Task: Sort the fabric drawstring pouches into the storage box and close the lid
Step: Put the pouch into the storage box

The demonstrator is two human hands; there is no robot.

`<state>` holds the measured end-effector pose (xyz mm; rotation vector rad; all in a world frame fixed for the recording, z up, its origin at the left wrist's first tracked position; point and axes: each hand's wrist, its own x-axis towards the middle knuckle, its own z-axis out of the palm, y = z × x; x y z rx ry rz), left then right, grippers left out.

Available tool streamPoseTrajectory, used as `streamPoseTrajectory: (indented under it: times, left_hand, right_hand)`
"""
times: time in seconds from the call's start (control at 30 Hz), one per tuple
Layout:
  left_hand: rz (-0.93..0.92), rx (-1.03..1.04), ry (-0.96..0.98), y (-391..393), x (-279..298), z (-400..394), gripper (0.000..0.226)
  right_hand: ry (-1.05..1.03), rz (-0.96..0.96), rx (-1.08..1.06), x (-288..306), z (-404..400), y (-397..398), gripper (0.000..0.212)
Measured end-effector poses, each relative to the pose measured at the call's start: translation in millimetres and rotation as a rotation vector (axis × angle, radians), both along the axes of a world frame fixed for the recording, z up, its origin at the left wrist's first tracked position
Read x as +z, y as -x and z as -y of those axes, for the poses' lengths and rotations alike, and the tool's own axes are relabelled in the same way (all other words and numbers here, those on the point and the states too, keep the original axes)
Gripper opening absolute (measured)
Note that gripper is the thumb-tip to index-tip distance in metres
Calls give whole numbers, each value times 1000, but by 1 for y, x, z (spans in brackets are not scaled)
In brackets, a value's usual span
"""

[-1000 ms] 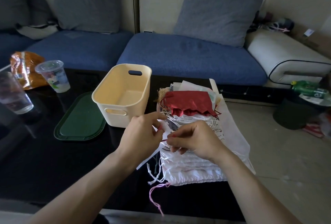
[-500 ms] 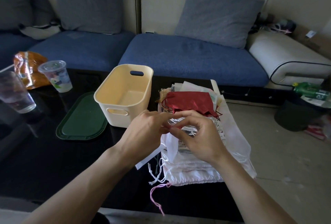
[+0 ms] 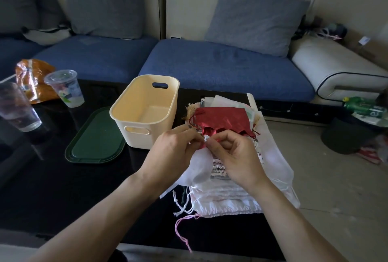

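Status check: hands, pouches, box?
Left hand and right hand both pinching a sheer white pouch above the pile. Storage box empty, green lid off beside it. Nothing blocking.

Both forearms reach in from the bottom and meet just right of the storage box [image 3: 144, 112]. Left hand [image 3: 168, 154] and right hand [image 3: 235, 157] have fingertips curled together, pinching a sheer white pouch [image 3: 199, 167].

Two plastic cups [image 3: 67, 88] and an orange snack bag [image 3: 31, 77] near a blue sofa [image 3: 220, 66].

Shiny red cloth pouch [image 3: 222, 118]; smooth matt plastic box [image 3: 144, 112]; glossy table [image 3: 52, 177].
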<state>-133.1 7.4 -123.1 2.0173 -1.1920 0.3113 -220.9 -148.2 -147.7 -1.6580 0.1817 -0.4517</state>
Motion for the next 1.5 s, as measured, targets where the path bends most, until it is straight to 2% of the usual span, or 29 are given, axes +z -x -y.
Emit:
streamPoseTrajectory:
  times: [0.1,0.27,0.37,0.53,0.6,0.67,0.77,0.9,1.03,1.1,1.17,1.33,1.5]
  left_hand:
    - [-127,6,-30,4,0,0,9]
    - [-502,20,-120,-1,2,-8,11]
    - [-580,100,-117,-4,-1,-9,11]
    - [-671,175,-54,-3,-10,-6,10]
    - [-636,173,-41,-1,-10,-6,11]
    - [-524,151,-43,1,-8,-6,11]
    - [-400,129,-1,4,-3,-6,15]
    - [-410,100,53,9,1,-7,18]
    - [-430,99,84,13,3,-5,19]
    - [-462,123,91,12,2,-4,17]
    - [-472,137,87,11,1,-4,17]
    - [-457,139,75,12,3,-4,34]
    - [-486,178,49,7,-1,-5,16]
  right_hand:
    - [-1,-28,1,-1,0,0,24]
    - [110,-90,45,-3,-5,2,16]
    - [133,-99,53,-3,-8,1,7]
    - [106,-116,31,-1,-11,-2,6]
    - [74,-138,10,-2,-13,-4,8]
    - [16,-172,-3,-1,-13,-4,14]
    - [-144,-210,-8,0,-14,-3,17]
    - [-378,-252,-20,2,-17,-1,19]
    - [-551,-267,-24,6,-17,-1,31]
    - [-548,-264,-56,4,-17,-1,43]
    - [-496,-266,-77,1,-17,-1,46]
    - [-463,-287,-11,0,-14,0,34]
    - [-420,-319,34,4,-13,1,19]
